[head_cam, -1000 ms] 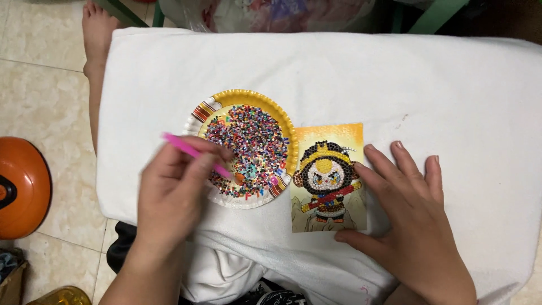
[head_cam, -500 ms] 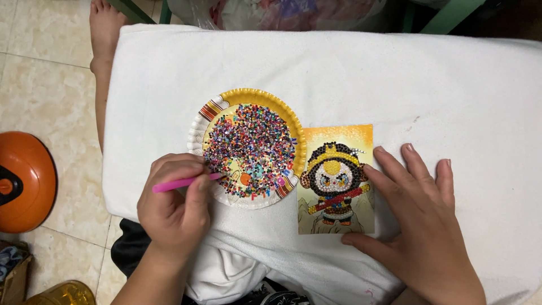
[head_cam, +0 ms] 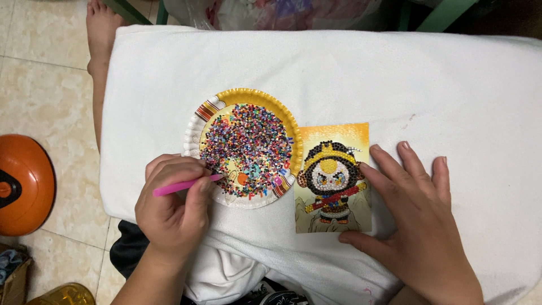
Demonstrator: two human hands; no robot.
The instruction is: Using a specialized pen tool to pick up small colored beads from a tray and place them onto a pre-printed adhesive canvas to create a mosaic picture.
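My left hand (head_cam: 172,209) grips a pink pen-shaped tool (head_cam: 183,185), its tip lying at the near left part of a paper plate (head_cam: 248,96). The plate has a yellow rim and holds a heap of tiny multicoloured beads (head_cam: 251,147). To the right of the plate lies a small picture card (head_cam: 333,178) with a round cartoon figure made of beads on a yellow ground. My right hand (head_cam: 418,226) rests flat with fingers spread, thumb and fingertips on the card's right edge and lower corner. Everything sits on a white towel (head_cam: 395,85).
An orange round object (head_cam: 22,183) stands on the tiled floor (head_cam: 45,73) at the left. A bare foot (head_cam: 101,28) shows at the upper left, beside the towel. A yellowish container (head_cam: 62,295) sits at the bottom left. Green furniture legs and a plastic bag are at the top.
My left hand turned the pink tool from pointing down-right into the beads to lying nearly level, tip at the plate's near left. The right hand stayed on the card.
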